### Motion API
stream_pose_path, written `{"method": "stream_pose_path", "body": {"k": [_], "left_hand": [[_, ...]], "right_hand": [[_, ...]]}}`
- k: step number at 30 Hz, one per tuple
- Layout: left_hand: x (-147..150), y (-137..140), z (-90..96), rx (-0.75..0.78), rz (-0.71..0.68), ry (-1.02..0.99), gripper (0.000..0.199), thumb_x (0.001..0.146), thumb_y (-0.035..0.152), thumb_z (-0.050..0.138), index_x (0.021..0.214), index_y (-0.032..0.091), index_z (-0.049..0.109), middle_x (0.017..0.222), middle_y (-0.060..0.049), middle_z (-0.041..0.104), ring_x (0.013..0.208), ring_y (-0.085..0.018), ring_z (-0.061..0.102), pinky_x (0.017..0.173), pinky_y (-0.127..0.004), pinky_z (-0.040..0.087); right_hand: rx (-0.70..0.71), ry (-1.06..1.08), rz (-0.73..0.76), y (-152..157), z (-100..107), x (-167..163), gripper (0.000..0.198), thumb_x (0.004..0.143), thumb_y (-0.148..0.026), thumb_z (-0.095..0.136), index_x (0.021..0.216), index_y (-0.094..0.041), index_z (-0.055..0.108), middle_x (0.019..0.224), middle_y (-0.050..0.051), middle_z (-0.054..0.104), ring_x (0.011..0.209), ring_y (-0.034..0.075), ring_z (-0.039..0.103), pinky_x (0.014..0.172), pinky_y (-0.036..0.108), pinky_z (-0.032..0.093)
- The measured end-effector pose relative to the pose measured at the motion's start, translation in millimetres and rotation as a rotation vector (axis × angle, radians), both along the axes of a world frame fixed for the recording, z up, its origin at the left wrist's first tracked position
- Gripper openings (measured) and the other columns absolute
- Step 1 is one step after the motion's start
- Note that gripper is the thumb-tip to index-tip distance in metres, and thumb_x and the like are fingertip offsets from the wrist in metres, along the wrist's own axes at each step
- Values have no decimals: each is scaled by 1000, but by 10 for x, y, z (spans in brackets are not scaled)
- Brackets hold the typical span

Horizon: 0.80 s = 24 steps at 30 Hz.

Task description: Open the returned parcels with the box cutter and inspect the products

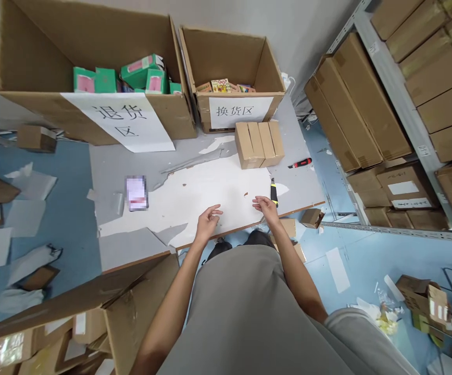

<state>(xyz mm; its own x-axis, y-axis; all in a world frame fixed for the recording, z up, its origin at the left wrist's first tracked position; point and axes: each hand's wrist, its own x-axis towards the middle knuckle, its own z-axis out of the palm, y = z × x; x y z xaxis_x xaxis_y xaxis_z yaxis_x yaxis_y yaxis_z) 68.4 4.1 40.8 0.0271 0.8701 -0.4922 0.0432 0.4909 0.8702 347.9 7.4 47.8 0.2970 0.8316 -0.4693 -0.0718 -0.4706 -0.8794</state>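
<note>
Cloth shirt [249,307], curled R hand [267,206]

Left box sign [126,123] reads 退货区; right box sign [241,111] reads 换货区.

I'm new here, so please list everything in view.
Rectangular worktable: 1, grey and white, centre.
Large open cardboard box: 1, brown, table's far left.
Smaller open cardboard box: 1, brown, beside it.
Rectangular paper signs: 2, white, on box fronts.
Small cardboard packs: several, green and pink, inside large box.
Small printed packs: several, multicoloured, inside smaller box.
Closed cartons: 4, brown, before smaller box.
Slim utility knives: 2, one red, one yellow, table's right.
Pixelated rectangle: 1, lilac, table's left.
Metal shelving: 1, grey, right.
Stacked cartons: many, brown, on shelving.
Big open carton: 1, brown, lower left.
Scattered cartons and paper sheets: many, brown and white, blue floor.
Shirt: 1, grey, bottom.
Left fingers, right fingers: one hand each, bare, over table.
</note>
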Motion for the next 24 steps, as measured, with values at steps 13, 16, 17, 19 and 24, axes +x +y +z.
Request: {"method": "stream_pose_path", "body": {"k": [13, 16, 17, 19, 24], "left_hand": [[969, 978, 183, 137, 86, 77, 59, 74, 31, 66, 130, 18, 81, 119, -11, 85, 86, -21, 69, 84, -39, 63], [1219, 1019, 195, 115, 101, 79, 55, 79, 33, 68, 131, 19, 80, 121, -12, 85, 97, -24, 75, 89, -41, 66], [1292, 1012, 191, 106, 104, 74, 54, 81, 33, 69, 131, 18, 80, 121, -13, 85, 99, -25, 77, 90, -42, 66], [1415, 977, 168, 90, 108, 59, 53, 81, 35, 70, 131, 18, 80, 122, -14, 85, 101, -25, 78, 90, -42, 66], [1568, 908, 88, 24, 113, 36, 56, 77, 33, 71, 129, 17, 79, 122, -14, 85, 103, -26, 81, 96, -44, 66]], "right_hand": [[181, -793, 303, 1647, -65, 989, 55, 103, -36, 67, 154, -14, 67, 173, 27, 53, 169, 39, 42, 143, 60, 33], [105, -839, 343, 2075, -169, 1037, 68, 102, -40, 72, 162, -12, 56, 186, 30, 35, 177, 45, 24, 141, 69, 29], [83, -848, 340, 2175, -212, 1039, 71, 102, -42, 73, 162, -11, 54, 187, 32, 30, 178, 46, 20, 141, 71, 28], [51, -865, 311, 2310, -289, 1041, 74, 101, -41, 76, 162, -8, 49, 189, 37, 23, 179, 49, 16, 140, 73, 28], [-83, -861, 241, 2441, -352, 1068, 84, 92, -36, 84, 160, -7, 43, 188, 42, 14, 178, 51, 16, 134, 71, 39]]}}
